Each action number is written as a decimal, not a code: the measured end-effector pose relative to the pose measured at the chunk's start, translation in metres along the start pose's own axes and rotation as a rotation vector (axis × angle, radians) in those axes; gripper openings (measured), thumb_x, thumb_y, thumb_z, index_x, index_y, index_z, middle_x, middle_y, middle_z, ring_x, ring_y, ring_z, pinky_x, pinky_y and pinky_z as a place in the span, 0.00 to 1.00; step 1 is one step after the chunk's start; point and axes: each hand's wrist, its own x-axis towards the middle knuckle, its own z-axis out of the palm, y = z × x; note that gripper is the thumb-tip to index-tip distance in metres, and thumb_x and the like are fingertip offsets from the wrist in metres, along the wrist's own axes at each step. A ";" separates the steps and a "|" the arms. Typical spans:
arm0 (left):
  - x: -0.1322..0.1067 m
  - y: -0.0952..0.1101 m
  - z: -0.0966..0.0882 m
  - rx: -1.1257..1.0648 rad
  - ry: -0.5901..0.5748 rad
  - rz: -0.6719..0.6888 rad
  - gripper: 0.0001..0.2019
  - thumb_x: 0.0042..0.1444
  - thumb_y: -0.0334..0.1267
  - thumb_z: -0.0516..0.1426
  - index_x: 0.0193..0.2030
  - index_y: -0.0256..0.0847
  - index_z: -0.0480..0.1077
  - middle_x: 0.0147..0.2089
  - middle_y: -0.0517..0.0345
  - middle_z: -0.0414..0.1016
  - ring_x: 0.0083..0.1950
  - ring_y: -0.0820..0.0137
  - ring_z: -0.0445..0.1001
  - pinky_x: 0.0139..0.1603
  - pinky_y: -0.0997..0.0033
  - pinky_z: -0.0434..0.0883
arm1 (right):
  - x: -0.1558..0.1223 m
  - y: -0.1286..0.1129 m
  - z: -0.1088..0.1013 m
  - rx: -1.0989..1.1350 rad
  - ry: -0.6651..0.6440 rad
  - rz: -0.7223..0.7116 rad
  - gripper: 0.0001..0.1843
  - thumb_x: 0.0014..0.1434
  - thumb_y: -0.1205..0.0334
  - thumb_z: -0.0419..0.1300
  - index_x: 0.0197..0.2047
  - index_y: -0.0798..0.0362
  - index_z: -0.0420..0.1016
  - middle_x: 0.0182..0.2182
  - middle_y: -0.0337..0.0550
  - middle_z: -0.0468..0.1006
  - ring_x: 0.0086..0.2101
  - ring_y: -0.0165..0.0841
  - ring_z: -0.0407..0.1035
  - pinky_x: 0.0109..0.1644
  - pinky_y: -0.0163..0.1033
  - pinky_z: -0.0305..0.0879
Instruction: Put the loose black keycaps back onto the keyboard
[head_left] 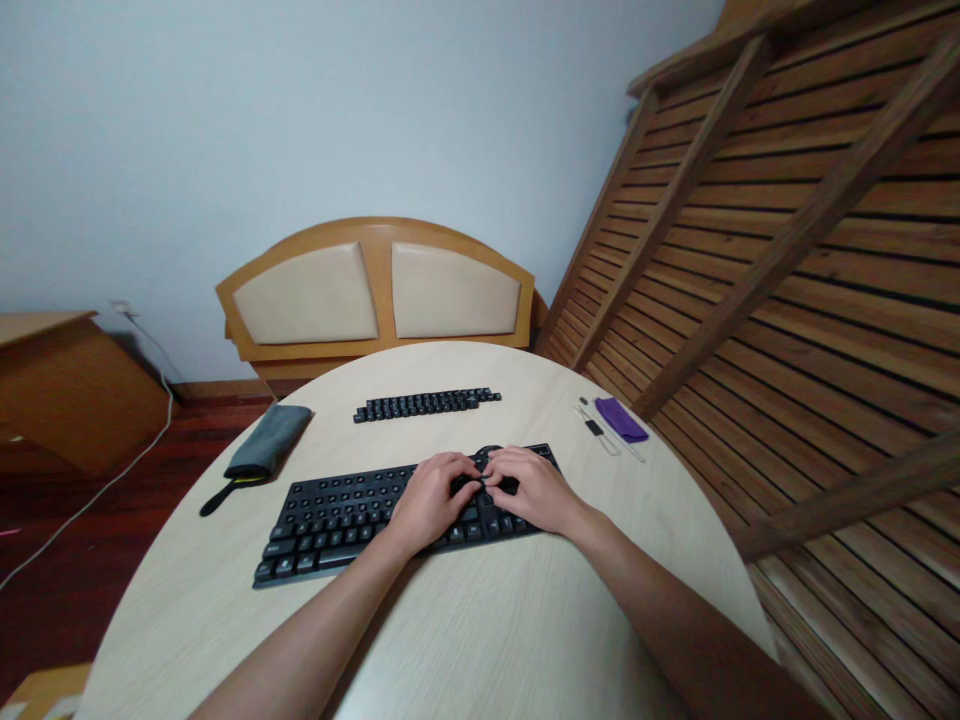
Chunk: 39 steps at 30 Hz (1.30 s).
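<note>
My surface [465, 640] carries the black keyboard [337, 515]. My left hand [431, 500] and right hand [529, 490] rest on its right half, and I cannot tell whether either grip pinches a key. A keycap row [424, 404] lies just beyond the keyboard.

No text, brand, number or sign legible from here, pale key legends on the black keyboard [330, 517] too small to read, markings on the separate row of keycaps [426, 404] behind it equally indistinct.
</note>
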 end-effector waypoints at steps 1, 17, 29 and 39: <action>0.000 0.000 0.000 0.000 0.001 0.000 0.05 0.61 0.37 0.61 0.43 0.44 0.77 0.51 0.54 0.77 0.54 0.62 0.74 0.58 0.60 0.68 | 0.000 0.000 0.000 -0.002 0.003 0.003 0.05 0.56 0.70 0.62 0.32 0.50 0.74 0.38 0.39 0.81 0.47 0.37 0.73 0.56 0.46 0.65; -0.001 0.001 -0.002 0.014 -0.005 0.000 0.04 0.61 0.37 0.61 0.40 0.45 0.78 0.51 0.56 0.77 0.54 0.64 0.74 0.58 0.62 0.69 | 0.001 0.000 -0.001 -0.070 -0.050 -0.028 0.06 0.57 0.71 0.61 0.31 0.51 0.73 0.37 0.39 0.81 0.46 0.37 0.73 0.56 0.44 0.64; -0.001 0.005 -0.001 0.130 -0.010 0.038 0.05 0.62 0.37 0.60 0.42 0.44 0.78 0.51 0.55 0.77 0.55 0.63 0.74 0.58 0.61 0.69 | 0.003 -0.002 -0.005 -0.048 -0.073 -0.013 0.05 0.58 0.71 0.60 0.32 0.52 0.73 0.36 0.41 0.78 0.42 0.35 0.71 0.48 0.41 0.65; -0.004 0.007 0.000 0.198 -0.006 0.021 0.12 0.64 0.40 0.57 0.53 0.45 0.72 0.62 0.53 0.70 0.62 0.60 0.69 0.63 0.55 0.66 | 0.010 0.013 -0.007 -0.045 0.149 0.124 0.04 0.63 0.65 0.59 0.37 0.50 0.75 0.38 0.41 0.79 0.44 0.35 0.71 0.53 0.43 0.64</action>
